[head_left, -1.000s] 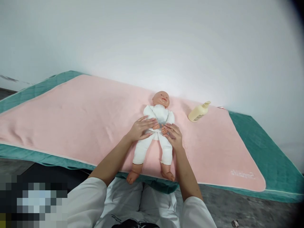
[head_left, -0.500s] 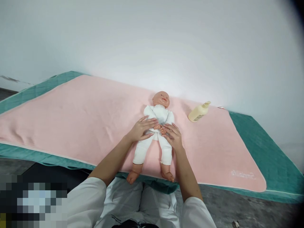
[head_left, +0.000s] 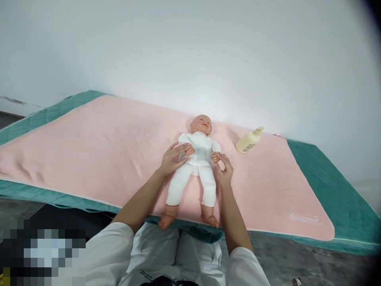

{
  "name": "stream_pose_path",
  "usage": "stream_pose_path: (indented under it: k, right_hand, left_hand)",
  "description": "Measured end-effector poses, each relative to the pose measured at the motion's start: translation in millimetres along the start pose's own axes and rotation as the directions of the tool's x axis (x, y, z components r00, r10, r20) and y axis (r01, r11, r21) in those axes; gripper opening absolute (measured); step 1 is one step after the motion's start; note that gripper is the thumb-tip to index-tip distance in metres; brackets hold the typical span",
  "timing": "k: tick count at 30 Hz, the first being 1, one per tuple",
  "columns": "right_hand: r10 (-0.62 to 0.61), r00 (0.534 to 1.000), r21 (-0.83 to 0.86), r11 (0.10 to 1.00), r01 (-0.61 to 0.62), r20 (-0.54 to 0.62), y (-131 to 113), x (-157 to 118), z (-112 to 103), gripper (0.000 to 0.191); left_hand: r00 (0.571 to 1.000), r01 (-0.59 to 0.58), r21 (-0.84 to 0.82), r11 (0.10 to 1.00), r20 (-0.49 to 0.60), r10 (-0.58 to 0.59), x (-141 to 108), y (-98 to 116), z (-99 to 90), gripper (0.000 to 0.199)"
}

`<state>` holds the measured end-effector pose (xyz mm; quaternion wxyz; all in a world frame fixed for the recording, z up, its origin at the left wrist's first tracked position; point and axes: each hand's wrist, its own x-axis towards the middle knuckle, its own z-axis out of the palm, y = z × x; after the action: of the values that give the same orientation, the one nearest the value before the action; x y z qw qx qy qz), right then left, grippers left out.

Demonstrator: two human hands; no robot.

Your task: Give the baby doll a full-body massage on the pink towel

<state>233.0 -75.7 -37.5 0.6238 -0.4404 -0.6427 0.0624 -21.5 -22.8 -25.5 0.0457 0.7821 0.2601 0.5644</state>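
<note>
A baby doll (head_left: 200, 151) in a white outfit lies on its back, its head toward the wall and its bare feet at the near edge of the bed. My left hand (head_left: 173, 159) holds the doll's arm on the left side, fingers above and thumb below its small hand. On the other side, my right hand (head_left: 225, 168) pinches the doll's other arm by the hand. Both doll arms lie apart at the sides of its belly, leaving the chest uncovered.
Under the doll is a pink mat (head_left: 119, 139) spread over a green quilted bed cover (head_left: 333, 182). A pale yellow pump bottle (head_left: 249, 141) lies on its side to the right of the doll. A white wall (head_left: 190, 51) runs along the back.
My hands have moved apart, drawing the doll's two arms from crossed over its belly out to its sides. The bottle and mat stay where they were.
</note>
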Motion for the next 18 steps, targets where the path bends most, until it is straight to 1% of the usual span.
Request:
stream_pose_path:
  k: [2,4,5,7,8,10,12,15,16,18]
  right_hand:
    - [0.091,0.992,0.073,0.994,-0.084,-0.092,0,1,-1,0.032]
    - [0.208,0.957,0.169,0.97,-0.174,-0.203,0,4,-2,0.032]
    - [0.263,0.928,0.214,0.954,-0.209,-0.263,0,6,-3,0.033]
    - [0.359,0.857,0.297,0.92,-0.257,-0.37,1,10,-5,0.035]
    - [0.404,0.819,0.338,0.9,-0.275,-0.408,3,12,-7,0.036]
    - [0.499,0.749,0.418,0.85,-0.322,-0.436,6,16,-12,0.042]
    - [0.596,0.677,0.484,0.787,-0.383,-0.432,11,18,-17,0.046]
    - [0.693,0.568,0.521,0.715,-0.466,-0.443,20,18,-23,0.047]
    - [0.713,0.538,0.523,0.699,-0.488,-0.45,22,18,-24,0.047]
    - [0.738,0.498,0.528,0.674,-0.517,-0.454,28,17,-27,0.047]
  left_hand:
    - [0.995,0.069,0.024,0.997,-0.072,-0.067,-2,-2,0.7,0.046]
    - [0.976,0.166,0.043,0.985,-0.15,-0.158,-3,-3,0.4,0.041]
    - [0.962,0.215,0.047,0.975,-0.181,-0.204,-3,-3,-0.2,0.039]
    - [0.935,0.293,0.043,0.955,-0.22,-0.277,-2,-3,-2.4,0.038]
    - [0.923,0.326,0.036,0.945,-0.23,-0.31,-2,-3,-3.9,0.039]
    - [0.887,0.394,-0.007,0.919,-0.258,-0.382,0,-2,-7.7,0.04]
    - [0.836,0.457,-0.11,0.882,-0.286,-0.469,2,-2,-11.7,0.041]
    - [0.74,0.506,-0.317,0.802,-0.317,-0.593,7,-2,-16.4,0.046]
    - [0.706,0.509,-0.38,0.772,-0.329,-0.628,9,-3,-17.4,0.047]
    - [0.634,0.498,-0.483,0.72,-0.364,-0.682,12,-6,-18.8,0.046]
